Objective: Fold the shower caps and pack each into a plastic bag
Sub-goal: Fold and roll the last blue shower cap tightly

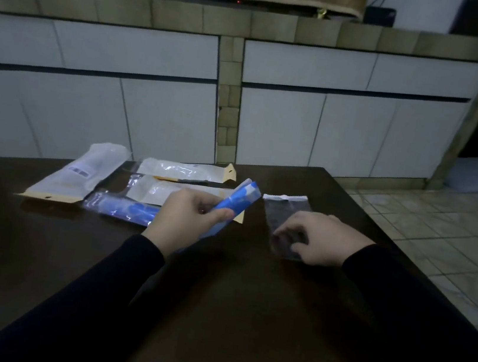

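Note:
My left hand (187,218) grips a folded blue shower cap (239,201) and holds it tilted, its far end pointing up and to the right above the dark table (211,316). To the right, a clear plastic bag (284,209) lies flat on the table. My right hand (320,239) rests on the bag's near end with the fingers bent at its edge. Another blue cap in a clear bag (125,208) lies left of my left hand.
Three white and tan packages (77,172) lie along the table's far side, behind my left hand. White cabinet doors (317,124) stand beyond the table. Tiled floor (440,235) runs past the table's right edge.

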{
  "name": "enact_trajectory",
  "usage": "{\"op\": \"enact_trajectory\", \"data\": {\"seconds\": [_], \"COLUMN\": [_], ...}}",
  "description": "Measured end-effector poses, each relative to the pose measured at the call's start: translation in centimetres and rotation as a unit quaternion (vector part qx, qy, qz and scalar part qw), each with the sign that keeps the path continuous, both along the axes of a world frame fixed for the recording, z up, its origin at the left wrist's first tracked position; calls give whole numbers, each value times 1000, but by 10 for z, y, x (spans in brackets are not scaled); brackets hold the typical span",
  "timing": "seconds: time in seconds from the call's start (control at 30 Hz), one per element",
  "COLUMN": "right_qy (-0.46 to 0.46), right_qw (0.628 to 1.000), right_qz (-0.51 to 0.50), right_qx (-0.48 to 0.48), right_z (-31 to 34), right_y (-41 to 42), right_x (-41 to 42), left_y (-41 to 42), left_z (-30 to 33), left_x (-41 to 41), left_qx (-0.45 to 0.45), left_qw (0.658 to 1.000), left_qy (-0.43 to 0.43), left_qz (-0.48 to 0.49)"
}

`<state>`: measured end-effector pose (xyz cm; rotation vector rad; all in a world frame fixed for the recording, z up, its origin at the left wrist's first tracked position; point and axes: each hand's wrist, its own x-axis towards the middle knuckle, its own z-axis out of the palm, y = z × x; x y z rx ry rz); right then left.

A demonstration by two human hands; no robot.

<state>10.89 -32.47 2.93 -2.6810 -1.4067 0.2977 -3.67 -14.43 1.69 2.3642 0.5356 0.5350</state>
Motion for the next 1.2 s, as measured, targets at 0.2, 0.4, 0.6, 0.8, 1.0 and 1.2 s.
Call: {"op": "enact_trajectory", "data": {"seconds": [0.2, 0.4, 0.6, 0.8, 1.0, 1.2], "right_qy": [-55, 40, 76, 67, 100, 102], "right_qw": [997, 991, 980, 982, 953, 917], "right_qz": [-14, 48, -3, 4, -19, 5], "right_qx": [47, 117, 182, 174, 286, 386], "right_z": [-11, -20, -35, -38, -44, -42], "right_y": [24, 29, 35, 31, 26, 20], "right_x": [-24, -29, -32, -25, -25, -26], "left_y": [11, 21, 24, 32, 36, 31], "left_z": [3, 14, 30, 23, 13, 18], "left_x": [-8, -17, -7, -10, -13, -10], "left_qx": [-41, -114, -96, -33, -68, -23], "left_qw": [998, 990, 970, 955, 960, 955], "left_qy": [43, 39, 170, 278, 265, 286], "left_qz": [-10, -80, -145, -95, -65, -75]}}
